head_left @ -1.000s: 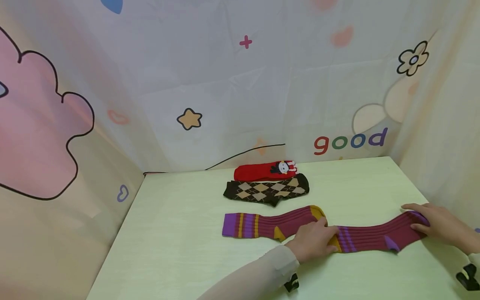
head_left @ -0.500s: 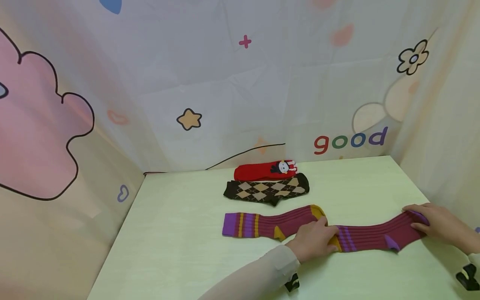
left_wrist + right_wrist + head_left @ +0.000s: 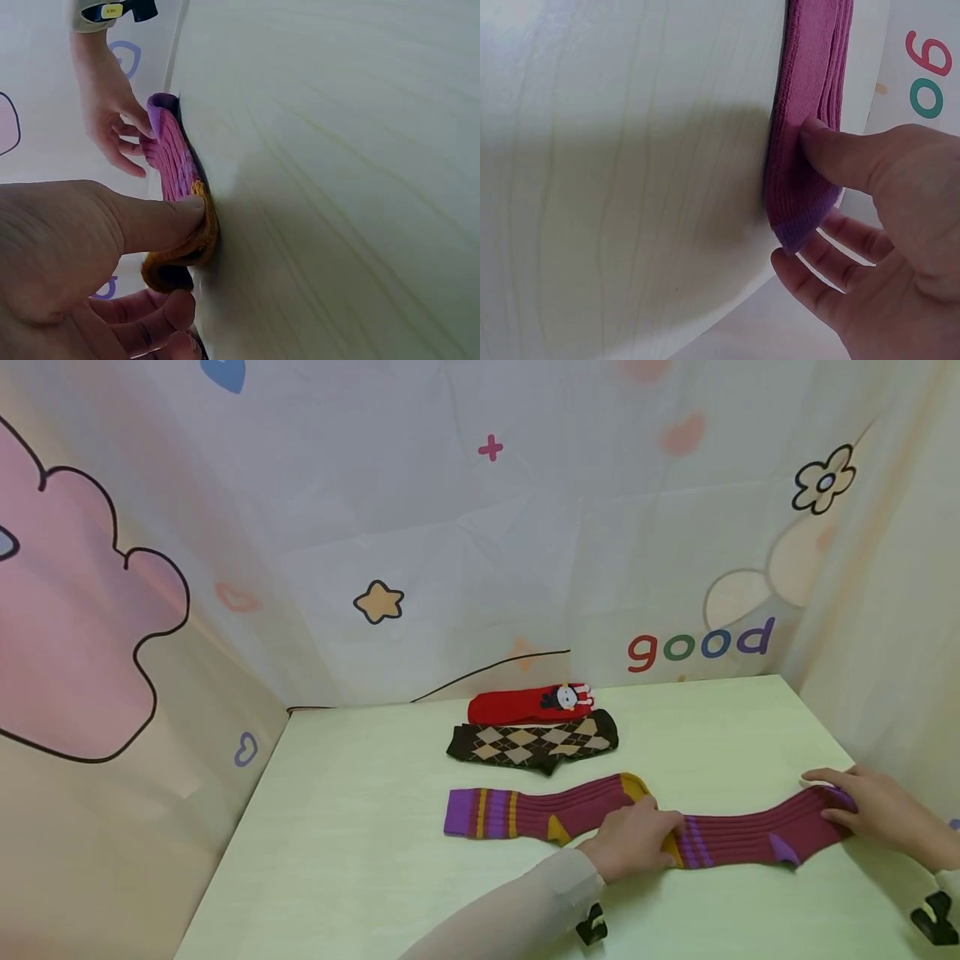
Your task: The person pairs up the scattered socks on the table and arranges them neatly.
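Observation:
A maroon ribbed sock [image 3: 738, 839] with purple stripes, purple heel and toe, and a mustard cuff lies flat on the table's right side. My left hand [image 3: 633, 842] holds its cuff, thumb [image 3: 176, 221] on the knit and fingers by the cuff's opening. At the toe, my right hand [image 3: 885, 814] grips the sock with the thumb [image 3: 840, 154] on top and the fingers round the purple tip. A second maroon sock [image 3: 585, 806], with mustard heel and toe and a purple cuff, lies to the left; its toe is partly hidden by my left hand.
Behind these lie a dark argyle sock [image 3: 525, 745] and a red sock [image 3: 510, 706] with a cartoon figure, close together. The pale green table [image 3: 337, 852] meets a printed curtain [image 3: 450, 527] at the back and sides.
My left hand has shifted slightly to the right along the sock's cuff. The right hand and the other socks stay where they were.

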The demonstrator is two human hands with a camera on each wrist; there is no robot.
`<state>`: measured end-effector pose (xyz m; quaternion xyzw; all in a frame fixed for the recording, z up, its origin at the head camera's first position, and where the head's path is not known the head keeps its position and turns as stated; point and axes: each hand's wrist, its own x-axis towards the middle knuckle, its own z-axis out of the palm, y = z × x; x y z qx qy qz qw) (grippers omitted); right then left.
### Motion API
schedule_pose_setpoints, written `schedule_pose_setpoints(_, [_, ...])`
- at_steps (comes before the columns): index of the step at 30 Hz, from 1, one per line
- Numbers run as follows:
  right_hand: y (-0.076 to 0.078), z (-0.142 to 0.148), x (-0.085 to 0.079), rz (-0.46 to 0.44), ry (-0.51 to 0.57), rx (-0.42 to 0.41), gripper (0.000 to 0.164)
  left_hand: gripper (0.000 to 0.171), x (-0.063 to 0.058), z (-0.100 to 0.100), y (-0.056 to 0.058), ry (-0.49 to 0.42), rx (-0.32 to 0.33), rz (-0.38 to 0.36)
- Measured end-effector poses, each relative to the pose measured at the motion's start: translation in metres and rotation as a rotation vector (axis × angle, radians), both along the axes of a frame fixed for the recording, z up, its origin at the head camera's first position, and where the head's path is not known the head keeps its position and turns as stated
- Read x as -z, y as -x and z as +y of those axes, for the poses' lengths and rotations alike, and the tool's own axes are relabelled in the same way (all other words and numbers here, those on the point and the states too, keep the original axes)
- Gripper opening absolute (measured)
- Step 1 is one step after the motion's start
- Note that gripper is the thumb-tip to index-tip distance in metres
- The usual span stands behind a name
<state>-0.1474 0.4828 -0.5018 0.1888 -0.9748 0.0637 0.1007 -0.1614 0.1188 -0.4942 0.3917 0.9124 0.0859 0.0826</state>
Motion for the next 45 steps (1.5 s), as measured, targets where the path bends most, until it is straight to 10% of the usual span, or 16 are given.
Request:
schedule_pose_setpoints(14, [0.000, -0.001, -0.006, -0.071, 0.002, 0.017, 0.040, 0.017, -0.004, -0.002, -0.002, -0.108, 0.067, -0.041])
schedule_pose_setpoints(27, [-0.002, 0.002, -0.008, 0.113, 0.030, -0.063, 0.057, 0.021, -0.011, -0.006, -0.005, -0.190, 0.119, -0.008])
schedule_pose_setpoints(45, [-0.002, 0.001, -0.017, 0.143, 0.039, -0.086, 0.068, 0.024, -0.024, -0.025, 0.001, -0.291, 0.191, 0.082])
